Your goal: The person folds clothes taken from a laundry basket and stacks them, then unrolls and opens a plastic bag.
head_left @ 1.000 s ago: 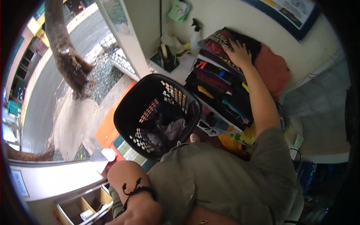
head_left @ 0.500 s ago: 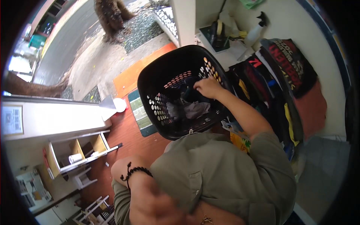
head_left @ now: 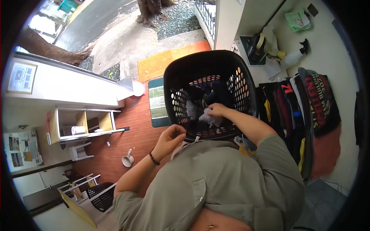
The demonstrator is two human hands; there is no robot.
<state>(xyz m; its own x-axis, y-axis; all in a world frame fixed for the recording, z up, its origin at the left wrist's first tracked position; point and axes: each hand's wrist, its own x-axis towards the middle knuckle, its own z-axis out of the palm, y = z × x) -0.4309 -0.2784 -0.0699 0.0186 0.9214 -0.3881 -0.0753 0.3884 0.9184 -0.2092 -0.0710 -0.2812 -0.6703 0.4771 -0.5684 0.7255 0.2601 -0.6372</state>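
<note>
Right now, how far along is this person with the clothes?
Mostly done, it seems. The folded stack beside the basket looks finished and holds many garments. In hand, the right hand appears to pinch light grey cloth; the left hand looks empty. What's left seems to be the loose dark clothes low in the basket.

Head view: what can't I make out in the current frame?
All in the head view:
- Garment count in the black basket: they overlap in shadow.
- Right hand's grip: fingertips blend into the grey cloth.
- Framed sheet's text: too small.
- Person's legs: hidden beneath shirt and basket.
</note>
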